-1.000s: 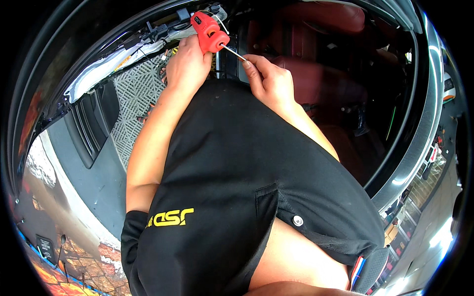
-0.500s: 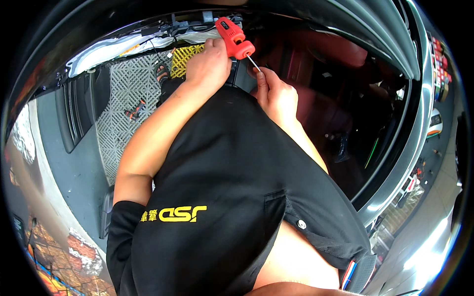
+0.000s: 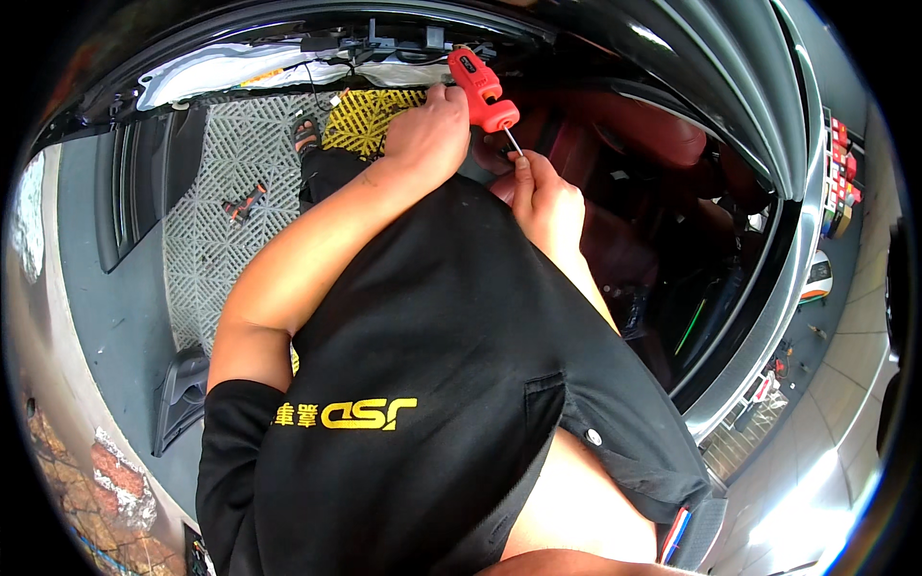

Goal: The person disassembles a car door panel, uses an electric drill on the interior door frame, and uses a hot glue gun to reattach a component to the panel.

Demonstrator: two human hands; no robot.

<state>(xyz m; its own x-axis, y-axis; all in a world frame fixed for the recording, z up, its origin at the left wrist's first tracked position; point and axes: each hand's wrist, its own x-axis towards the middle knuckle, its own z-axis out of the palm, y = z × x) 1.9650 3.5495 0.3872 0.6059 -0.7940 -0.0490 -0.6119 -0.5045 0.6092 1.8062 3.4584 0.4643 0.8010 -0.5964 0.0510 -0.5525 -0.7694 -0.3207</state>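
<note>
My left hand (image 3: 429, 130) is closed round the handle of a red glue gun (image 3: 473, 82), held out at arm's length near the top of the view. A thin pale glue stick (image 3: 514, 141) runs from the round rear end of the gun. My right hand (image 3: 551, 197) pinches the stick's free end between thumb and fingers. Beyond my hands is the inner side of an opened car door panel, with white lining (image 3: 206, 77) and loose wiring (image 3: 312, 79). The gun's far tip is hard to make out against the dark parts there.
On the right lies the dark car interior with a red seat (image 3: 653, 130), framed by the door opening. Grey floor grating (image 3: 216, 206) and yellow grating (image 3: 360, 113) are at left. An orange-and-black tool (image 3: 247, 204) rests on the grey part. Boxes (image 3: 840, 178) line the far right.
In the picture my hands and the glue gun have shifted slightly right and down, together with much of the scene's tilt. Both grips look unchanged.
</note>
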